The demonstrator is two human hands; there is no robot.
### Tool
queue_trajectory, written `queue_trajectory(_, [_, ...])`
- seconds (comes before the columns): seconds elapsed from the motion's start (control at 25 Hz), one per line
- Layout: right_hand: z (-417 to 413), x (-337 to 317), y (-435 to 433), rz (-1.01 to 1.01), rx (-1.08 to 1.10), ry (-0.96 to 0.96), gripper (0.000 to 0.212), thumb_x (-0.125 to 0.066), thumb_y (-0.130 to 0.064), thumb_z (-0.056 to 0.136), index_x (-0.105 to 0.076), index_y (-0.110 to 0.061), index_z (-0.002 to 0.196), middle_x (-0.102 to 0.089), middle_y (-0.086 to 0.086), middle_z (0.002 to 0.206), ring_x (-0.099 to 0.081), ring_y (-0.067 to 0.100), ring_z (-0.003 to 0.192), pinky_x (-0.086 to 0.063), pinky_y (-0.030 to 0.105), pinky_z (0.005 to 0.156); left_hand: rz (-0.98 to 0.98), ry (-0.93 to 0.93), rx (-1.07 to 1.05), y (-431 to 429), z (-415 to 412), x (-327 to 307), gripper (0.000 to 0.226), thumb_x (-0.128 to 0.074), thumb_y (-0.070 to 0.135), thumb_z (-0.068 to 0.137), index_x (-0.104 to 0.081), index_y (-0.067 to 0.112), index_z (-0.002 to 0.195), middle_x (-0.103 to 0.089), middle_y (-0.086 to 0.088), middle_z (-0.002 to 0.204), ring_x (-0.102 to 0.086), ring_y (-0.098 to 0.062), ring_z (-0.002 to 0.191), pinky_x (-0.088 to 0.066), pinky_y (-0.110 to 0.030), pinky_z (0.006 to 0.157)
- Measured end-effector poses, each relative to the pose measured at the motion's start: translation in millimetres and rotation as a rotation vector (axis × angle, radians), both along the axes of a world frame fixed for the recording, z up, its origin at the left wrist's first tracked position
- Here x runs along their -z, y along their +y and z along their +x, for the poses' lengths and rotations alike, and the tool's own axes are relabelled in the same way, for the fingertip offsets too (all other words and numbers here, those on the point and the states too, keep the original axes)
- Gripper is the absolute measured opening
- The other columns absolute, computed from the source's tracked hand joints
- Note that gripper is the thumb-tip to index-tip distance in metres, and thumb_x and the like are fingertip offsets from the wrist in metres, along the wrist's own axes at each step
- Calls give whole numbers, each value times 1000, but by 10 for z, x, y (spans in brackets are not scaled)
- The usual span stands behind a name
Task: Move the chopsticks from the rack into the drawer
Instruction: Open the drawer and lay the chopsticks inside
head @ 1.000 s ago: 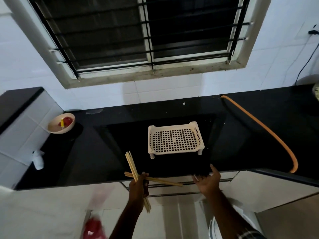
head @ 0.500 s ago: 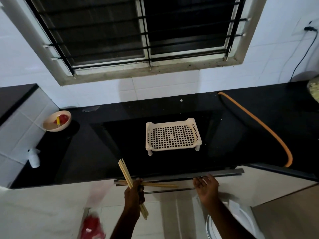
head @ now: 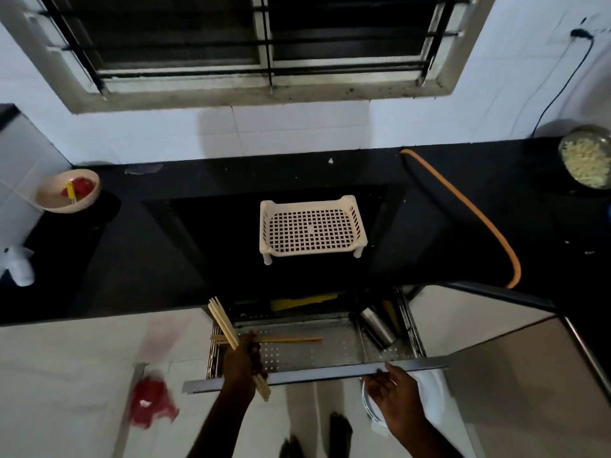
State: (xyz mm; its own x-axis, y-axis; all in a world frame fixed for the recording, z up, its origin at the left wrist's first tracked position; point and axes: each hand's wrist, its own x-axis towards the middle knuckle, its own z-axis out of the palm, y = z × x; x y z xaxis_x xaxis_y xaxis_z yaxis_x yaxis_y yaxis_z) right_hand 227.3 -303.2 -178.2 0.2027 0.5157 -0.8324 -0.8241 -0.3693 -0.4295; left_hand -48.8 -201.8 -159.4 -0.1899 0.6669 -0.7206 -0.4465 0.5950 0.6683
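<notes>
My left hand (head: 243,361) is closed around a bundle of pale wooden chopsticks (head: 222,320), which stick up and left of the fist over the left end of the open drawer (head: 330,350). One or two sticks (head: 291,339) point sideways to the right over the perforated steel drawer floor. My right hand (head: 391,391) grips the drawer's front rail near its right end. The cream plastic rack (head: 312,228) stands empty on the black counter (head: 148,259) behind the drawer.
Inside the drawer lie a steel cup (head: 377,325) at the right and a yellow item (head: 302,302) at the back. A bowl with red contents (head: 67,191) sits far left, a steel bowl of pale food (head: 587,160) far right. An orange hose (head: 479,219) curves across the counter.
The drawer has slid out from nearly shut to wide open, pulled by my right hand. My left hand with the chopsticks has stayed at the drawer's left end.
</notes>
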Motion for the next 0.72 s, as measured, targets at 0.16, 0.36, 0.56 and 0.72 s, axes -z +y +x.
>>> queue_trajectory(0.16, [111,-158,-214,-236,-395,-203,18,-56,-24,91,-62,-7,84,-69,13,79,-69,30,77,-48,34,68,-13,6,17,-103,-3,176,17,-59,20,92,-58,10,77,-42,3,49,-31,-6,32,-27,-18,32])
queue_trajectory(0.36, [30,-423,-78,-114,-1209,-1470,13,-51,-30,88,-51,-23,77,-57,-3,77,-61,20,76,-53,36,69,-99,-23,5,-206,55,283,19,-57,16,91,-56,8,75,-42,5,41,-30,-6,27,-25,-15,31])
queue_trajectory(0.56, [-927,-142,675,558,-1646,-1673,49,-51,-28,90,-35,-18,135,-55,10,127,-54,30,110,-38,49,95,-124,-58,35,-177,116,300,23,-54,17,93,-54,9,71,-41,5,40,-32,-7,29,-27,-15,33])
queue_trajectory(0.72, [-1276,477,897,608,-1882,-1715,42,-58,-17,84,-39,-15,122,-67,10,99,-63,33,88,-41,46,83,-148,-80,58,-131,56,444,26,-56,22,93,-56,8,70,-42,4,41,-35,-9,31,-30,-18,35])
